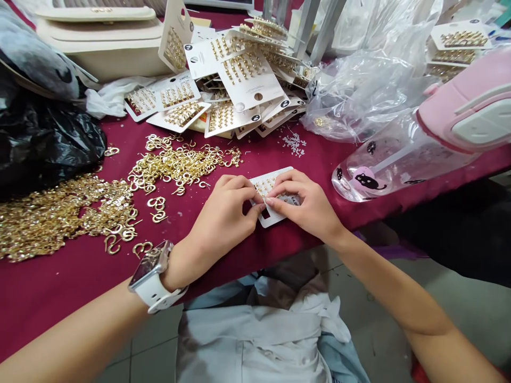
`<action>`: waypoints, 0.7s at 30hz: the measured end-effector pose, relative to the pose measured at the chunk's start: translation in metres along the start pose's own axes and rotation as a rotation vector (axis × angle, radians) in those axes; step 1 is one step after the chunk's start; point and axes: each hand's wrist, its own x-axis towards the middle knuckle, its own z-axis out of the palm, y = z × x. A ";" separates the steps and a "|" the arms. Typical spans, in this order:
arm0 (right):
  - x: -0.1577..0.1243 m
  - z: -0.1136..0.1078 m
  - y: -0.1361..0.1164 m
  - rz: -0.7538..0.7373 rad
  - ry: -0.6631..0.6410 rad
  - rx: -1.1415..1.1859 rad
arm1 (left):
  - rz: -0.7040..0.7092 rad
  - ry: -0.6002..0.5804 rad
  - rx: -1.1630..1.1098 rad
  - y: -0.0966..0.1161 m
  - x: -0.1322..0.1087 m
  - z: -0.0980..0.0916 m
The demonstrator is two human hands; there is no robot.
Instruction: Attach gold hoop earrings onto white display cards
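A white earring card (275, 217) with rows of small gold earrings lies at the front edge of the maroon-covered table, a cut-out slot at its near end. My left hand (227, 213) is closed at the card's left edge, thumb and fingers on it. Over the card's middle, my right hand (305, 202) has its thumb and index finger pinched together, meeting the left fingertips. Whatever tiny piece sits between the right fingertips is hidden. Left of my hands lies a heap of gold hook-shaped earring pieces (175, 165), beside a wider pile of glittering gold pieces (59, 218).
Filled earring cards (251, 80) are stacked loosely at the back. Small clear bits (294, 143) lie scattered before them. A pink-lidded bottle (415, 154) lies tilted at right, near clear plastic bags (371, 90). A black plastic bag (43, 138) and a cream bag (107, 53) stand left.
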 end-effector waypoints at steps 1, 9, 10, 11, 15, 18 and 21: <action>0.000 0.000 0.000 0.004 0.000 0.010 | 0.014 0.004 0.006 0.000 0.000 -0.001; -0.002 -0.001 0.001 0.016 0.007 0.024 | 0.090 0.006 0.138 0.000 -0.002 0.001; -0.002 -0.002 0.001 0.006 0.007 0.019 | 0.087 0.002 0.142 0.000 -0.002 0.001; -0.002 -0.002 0.001 -0.004 0.003 0.009 | 0.083 -0.002 0.142 0.001 -0.002 0.001; 0.001 -0.007 -0.002 -0.030 -0.045 -0.064 | 0.066 -0.007 0.154 0.001 -0.003 0.003; 0.008 -0.012 -0.009 -0.043 -0.117 -0.177 | 0.075 -0.007 0.179 0.002 -0.005 0.006; 0.016 -0.016 -0.017 -0.061 -0.201 -0.302 | 0.098 -0.006 0.223 0.002 -0.006 0.007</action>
